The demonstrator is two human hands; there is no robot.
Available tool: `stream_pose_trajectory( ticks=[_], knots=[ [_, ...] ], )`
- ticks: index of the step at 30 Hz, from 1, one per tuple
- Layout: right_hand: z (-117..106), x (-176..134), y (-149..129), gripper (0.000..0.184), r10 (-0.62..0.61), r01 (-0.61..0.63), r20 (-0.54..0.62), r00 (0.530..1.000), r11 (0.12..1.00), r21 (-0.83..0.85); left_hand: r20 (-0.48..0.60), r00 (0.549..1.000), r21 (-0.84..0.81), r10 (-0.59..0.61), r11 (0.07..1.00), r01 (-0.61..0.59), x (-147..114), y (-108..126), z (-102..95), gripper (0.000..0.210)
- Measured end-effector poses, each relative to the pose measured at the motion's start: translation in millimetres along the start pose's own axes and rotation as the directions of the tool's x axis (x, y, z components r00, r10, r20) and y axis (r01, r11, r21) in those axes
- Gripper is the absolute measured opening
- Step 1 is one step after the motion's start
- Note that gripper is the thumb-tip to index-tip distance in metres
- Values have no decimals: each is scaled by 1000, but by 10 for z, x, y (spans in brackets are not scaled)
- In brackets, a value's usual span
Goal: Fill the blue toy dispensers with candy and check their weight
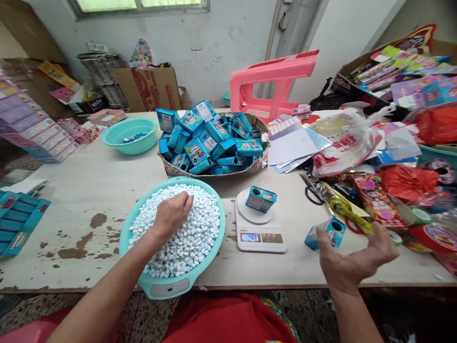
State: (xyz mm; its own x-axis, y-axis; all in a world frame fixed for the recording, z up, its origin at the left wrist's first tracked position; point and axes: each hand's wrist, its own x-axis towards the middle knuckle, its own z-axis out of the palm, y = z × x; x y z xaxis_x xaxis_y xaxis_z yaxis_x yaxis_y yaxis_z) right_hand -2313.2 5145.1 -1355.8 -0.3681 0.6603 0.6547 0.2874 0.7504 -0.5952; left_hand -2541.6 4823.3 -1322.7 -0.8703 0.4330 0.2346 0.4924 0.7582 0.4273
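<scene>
My left hand [173,213] rests in a turquoise basin [222,228] heaped with small white and pale blue candies [193,252]. Its fingers are curled closed, and whatever they hold is hidden. On a white digital kitchen scale [246,244] with a lit display lies a blue candy tin [261,199], its round opening showing. Farther right, my right hand [353,262] is open with fingers spread. A second blue tin [325,233] is beside it; the thumb overlaps this tin, and I cannot tell whether they touch.
A cut-down cardboard box [214,176] full of blue tins stands behind the basin. To its left is another turquoise basin [150,136] with some blue pieces. Scissors [311,189], plastic bags [344,140] and packets crowd the right. A pink stool [274,66] is at the back.
</scene>
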Motion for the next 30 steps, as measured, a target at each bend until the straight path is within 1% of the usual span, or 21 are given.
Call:
stream_pose_trajectory(
  ticks=[1,2,3,4,5,6,7,8,9,10,11,13,14,15,17,18,20,22,24,26,30],
  knots=[
    [103,31,-134,94,-81,81,-8,997,997,18,-41,996,-177,-82,981,74,20,-9,-35,34],
    [237,65,-253,88,-138,136,26,990,989,59,-54,980,-389,-189,908,154,43,-23,-78,33],
    [395,100,-351,84,-158,146,99,983,982,117,-29,952,-603,-305,765,227,64,-44,-127,32],
    [562,133,-425,81,-139,103,207,968,979,175,35,914,-783,-403,558,276,83,-74,-180,30],
    [724,163,-478,77,-89,18,329,940,977,214,128,876,-900,-466,316,300,97,-114,-233,27],
    [867,188,-518,71,-22,-86,440,898,971,225,225,844,-951,-487,80,299,104,-162,-284,25],
    [980,208,-556,65,46,-185,523,851,958,217,305,822,-951,-480,-120,283,105,-211,-329,22],
    [1058,221,-603,59,103,-263,571,815,943,205,368,808,-925,-460,-273,265,102,-257,-367,20],
    [1098,230,-670,55,140,-311,583,800,928,204,412,797,-890,-442,-384,247,98,-291,-397,19],
    [1103,234,-764,53,151,-329,568,809,917,224,445,787,-856,-428,-461,233,95,-307,-421,18],
    [1079,233,-887,52,135,-323,546,827,909,265,467,778,-830,-420,-512,222,97,-298,-443,18],
    [981,217,-1208,49,31,-267,532,846,888,374,490,772,-797,-405,-567,208,120,-199,-495,20],
    [926,203,-1391,47,-49,-229,545,837,874,430,490,779,-787,-392,-583,202,140,-110,-530,23],
    [879,186,-1574,44,-140,-182,560,817,858,481,481,791,-784,-378,-590,195,163,-2,-571,25],
    [822,146,-1900,39,-308,-95,581,753,824,559,430,826,-809,-365,-563,172,206,244,-659,28],
    [814,125,-2029,37,-373,-55,585,720,810,584,388,847,-834,-364,-529,154,222,363,-696,30],
    [826,85,-2207,34,-461,16,588,665,795,606,271,881,-902,-388,-422,92,240,557,-736,34],
    [856,54,-2293,33,-501,78,591,632,800,594,149,898,-956,-415,-291,24,243,665,-722,38],
    [880,36,-2323,31,-509,116,603,614,814,569,69,898,-981,-435,-191,-17,241,697,-672,39],
    [891,30,-2328,31,-505,131,619,602,827,547,40,889,-988,-456,-152,-34,241,689,-617,39],
    [887,40,-2337,32,-489,123,637,596,840,529,16,883,-991,-469,-126,-49,248,689,-573,36]
  ],
)
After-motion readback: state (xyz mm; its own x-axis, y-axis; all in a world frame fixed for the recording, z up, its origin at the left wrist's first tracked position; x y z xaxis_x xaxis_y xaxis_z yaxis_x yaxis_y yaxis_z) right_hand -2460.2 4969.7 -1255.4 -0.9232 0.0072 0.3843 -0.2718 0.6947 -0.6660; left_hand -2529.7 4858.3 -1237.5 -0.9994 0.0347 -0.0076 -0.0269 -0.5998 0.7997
